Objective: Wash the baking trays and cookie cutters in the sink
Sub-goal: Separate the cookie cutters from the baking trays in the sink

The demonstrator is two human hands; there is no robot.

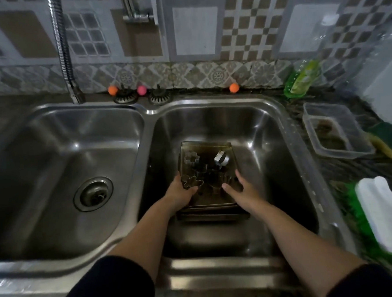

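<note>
A stack of dark baking trays [205, 152] sits in the right basin of the steel double sink [290, 128]. Several metal cookie cutters lie in the top tray: a flower-shaped one [191, 159] at the back left, another [192, 182] near the front left, and a shiny round one [221, 159] at the back right. My left hand [178, 190] grips the stack's left edge, thumb over the rim. My right hand [241, 186] grips the right edge the same way.
The left basin [61, 179] has a drain strainer [93, 194]. A flexible faucet hose [64, 50] hangs at the back left. On the right counter are a green soap bottle [301, 80], a clear plastic container [334, 130], a green-yellow sponge [390, 141] and a white cloth [387, 214].
</note>
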